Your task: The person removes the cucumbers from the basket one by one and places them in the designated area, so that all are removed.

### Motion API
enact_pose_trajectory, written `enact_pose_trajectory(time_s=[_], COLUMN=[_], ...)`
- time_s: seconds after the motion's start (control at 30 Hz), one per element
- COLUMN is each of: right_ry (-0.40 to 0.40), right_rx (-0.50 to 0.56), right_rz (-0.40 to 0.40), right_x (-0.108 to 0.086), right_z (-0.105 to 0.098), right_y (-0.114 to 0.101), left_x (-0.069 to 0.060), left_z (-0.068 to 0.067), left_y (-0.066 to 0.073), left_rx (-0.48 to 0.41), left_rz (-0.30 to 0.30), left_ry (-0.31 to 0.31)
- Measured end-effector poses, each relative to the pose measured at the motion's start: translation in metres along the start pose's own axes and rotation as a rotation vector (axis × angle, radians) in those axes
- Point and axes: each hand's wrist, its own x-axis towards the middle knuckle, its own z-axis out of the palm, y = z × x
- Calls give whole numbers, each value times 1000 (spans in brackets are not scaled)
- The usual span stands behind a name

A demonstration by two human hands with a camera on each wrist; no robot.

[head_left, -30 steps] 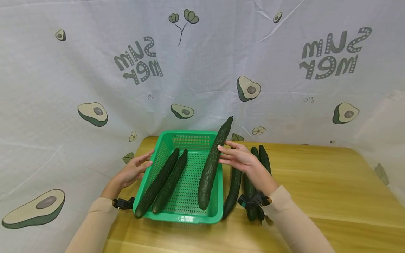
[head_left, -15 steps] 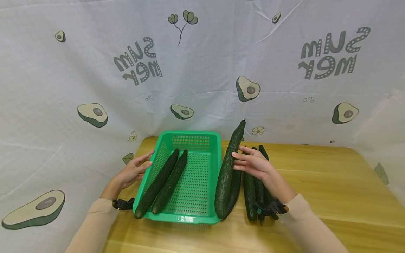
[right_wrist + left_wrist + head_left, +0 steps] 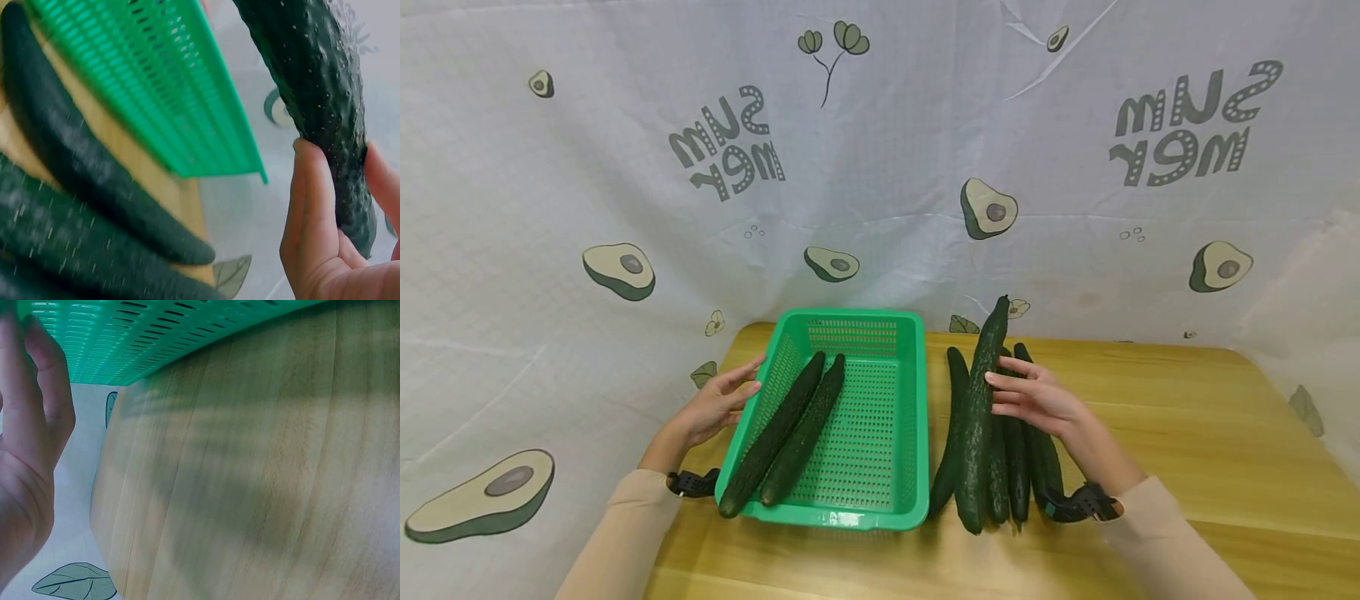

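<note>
My right hand pinches a long dark green cucumber between thumb and fingers. In the right wrist view the same bumpy cucumber stands apart from the table, slanting across the upper right. Beneath and beside it in the head view lie several cucumbers, one to its left and another to its right. My left hand touches the left wall of a green plastic basket, fingers fairly straight. Two cucumbers lean side by side in the basket's left half.
The wooden table extends to the right of the cucumbers. Behind it hangs a white cloth printed with avocados and lettering. In the left wrist view, the basket's slotted wall rises beside the tabletop.
My right hand has carried the cucumber rightward, from over the basket's right side to above the cucumbers on the table. The left hand and the basket have stayed in place.
</note>
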Motion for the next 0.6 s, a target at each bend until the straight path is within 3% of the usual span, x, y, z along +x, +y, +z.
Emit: enact_pose_trajectory(time_s=[0.6], right_ry=[-73], right_rx=[-183], right_rz=[52], right_x=[-30], right_z=[-64], right_y=[7], left_x=[0], left_z=[2], left_y=[1], left_rx=[-21], left_rz=[-11], left_ry=[14])
